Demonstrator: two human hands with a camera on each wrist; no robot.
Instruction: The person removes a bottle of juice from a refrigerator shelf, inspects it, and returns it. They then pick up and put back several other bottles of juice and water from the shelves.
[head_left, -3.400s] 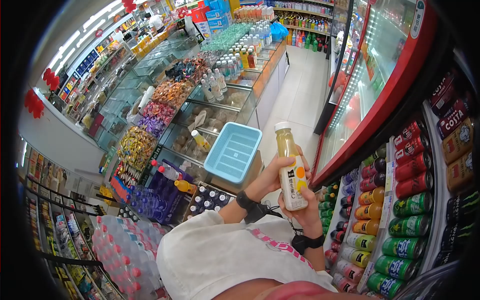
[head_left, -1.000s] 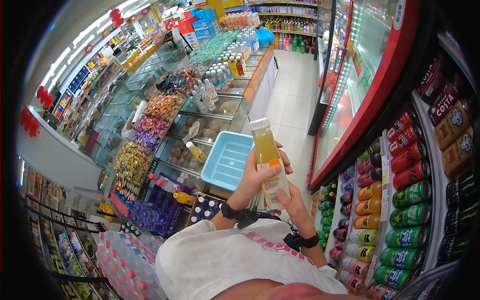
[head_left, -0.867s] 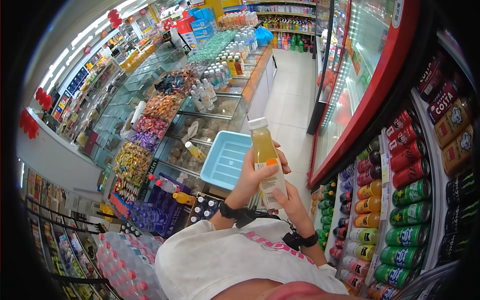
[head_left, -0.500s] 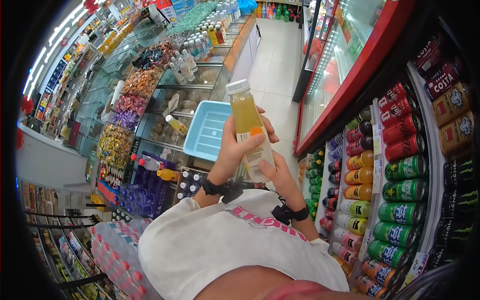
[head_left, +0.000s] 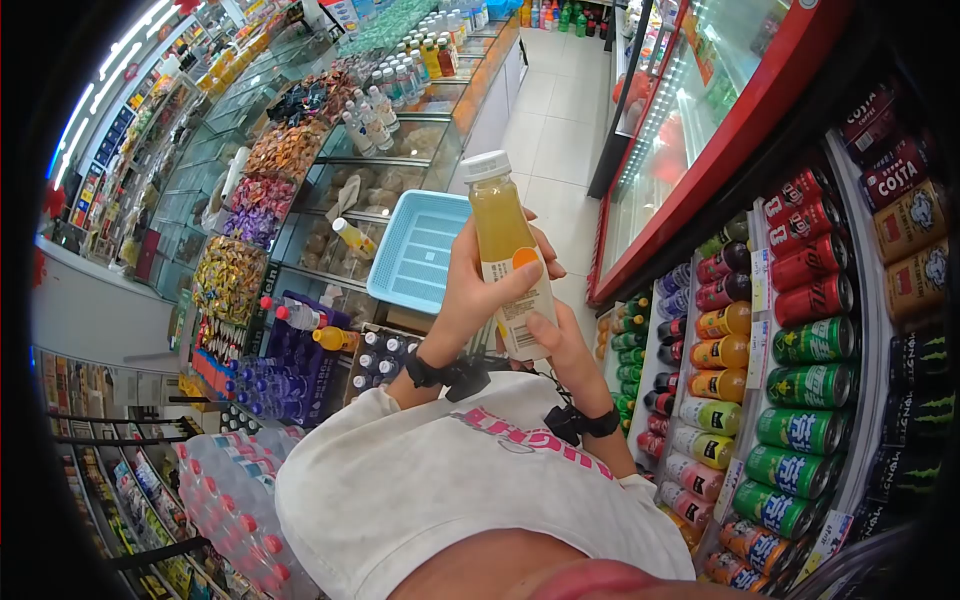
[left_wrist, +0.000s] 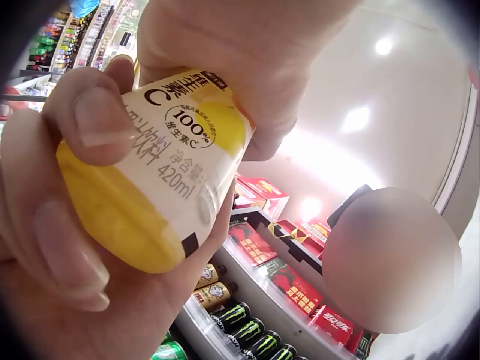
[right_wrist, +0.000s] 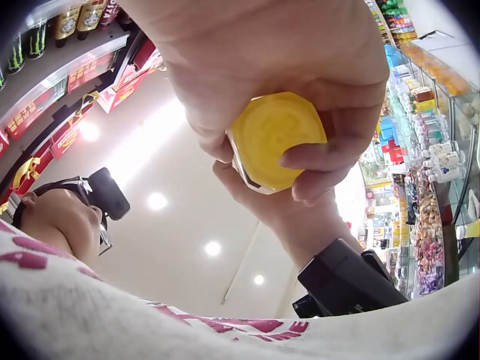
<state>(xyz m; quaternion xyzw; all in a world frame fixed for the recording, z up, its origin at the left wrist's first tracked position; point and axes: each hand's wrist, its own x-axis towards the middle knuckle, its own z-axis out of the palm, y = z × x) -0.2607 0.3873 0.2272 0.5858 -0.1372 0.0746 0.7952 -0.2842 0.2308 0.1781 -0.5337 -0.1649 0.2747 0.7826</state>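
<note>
In the head view, a clear bottle of yellow juice [head_left: 505, 225] with a white cap stands tilted before the chest, its cap up and away. Around its middle my left hand [head_left: 466, 287] is wrapped, thumb across the label. My right hand [head_left: 574, 358] grips the lower end, its thumb by the barcode. The left wrist view shows the yellow-and-white label [left_wrist: 176, 161] close up, with "100%" and "420ml", between curled fingers. Seen from below in the right wrist view, the bottle's base [right_wrist: 274, 135] is ringed by the right hand's fingers.
A light blue basket [head_left: 425, 250] sits beyond the left hand, beside a yellow-labelled bottle [head_left: 353, 238] on the glass counter. Cans [head_left: 805, 425] line shelves close on the right. Shrink-wrapped bottles [head_left: 235, 510] stand at lower left, and a red-framed fridge [head_left: 715, 157] ahead right.
The bottle has turned in the hands from its front label to the barcode side, and both hands have shifted left in the head view. Lately the hands stay nearly still.
</note>
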